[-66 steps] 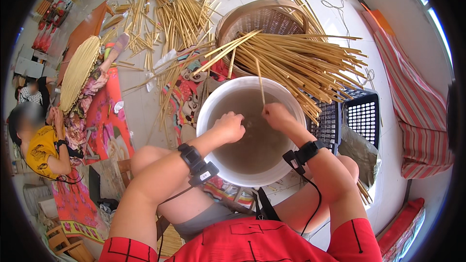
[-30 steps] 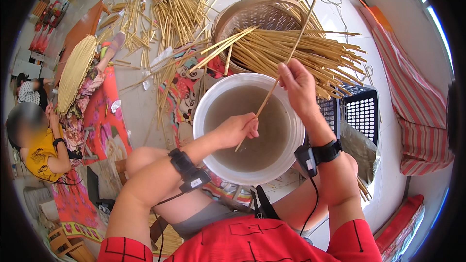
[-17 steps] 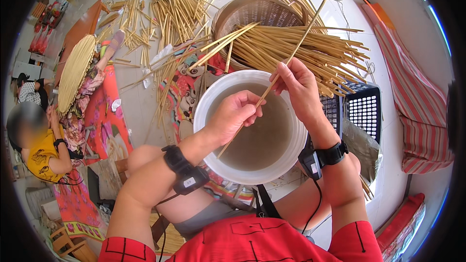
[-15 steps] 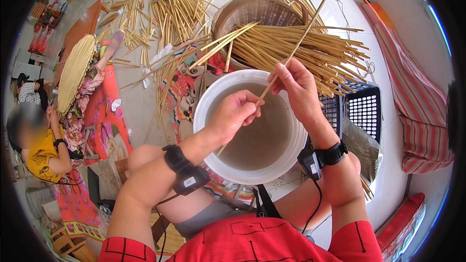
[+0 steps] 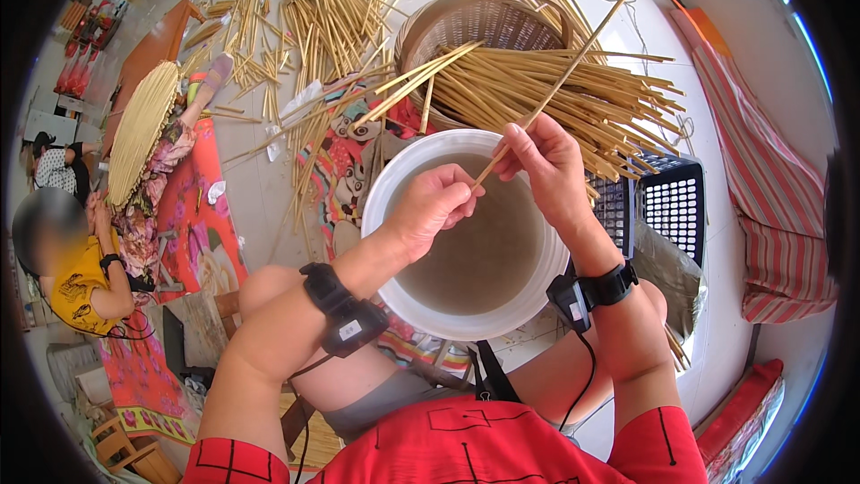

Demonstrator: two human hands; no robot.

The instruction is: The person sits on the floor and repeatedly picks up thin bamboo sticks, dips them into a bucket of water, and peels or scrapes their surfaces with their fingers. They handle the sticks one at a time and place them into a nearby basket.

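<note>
One slender stalk (image 5: 589, 45) I hold remotely, pinched by the fingers of my left hand (image 5: 432, 211) low and my right hand (image 5: 545, 161) higher, presumably for steadiness above the bucket (image 5: 466, 327).

You hold one thin stalk (image 5: 583, 51) with both hands above a white bucket (image 5: 466, 327) of cloudy water (image 5: 479, 260).
Your left hand (image 5: 430, 208) pinches it where its lower part goes out of sight; your right hand (image 5: 546, 163) grips it just beyond, and the rest slants up to the right, over the heap of straw stalks (image 5: 618, 116) by the wicker basket (image 5: 515, 29). A dark perforated crate (image 5: 674, 206) stands right of the bucket; far left, a pale oval piece (image 5: 143, 130) is near a yellow-clad co-worker's (image 5: 85, 291) hands.
</note>
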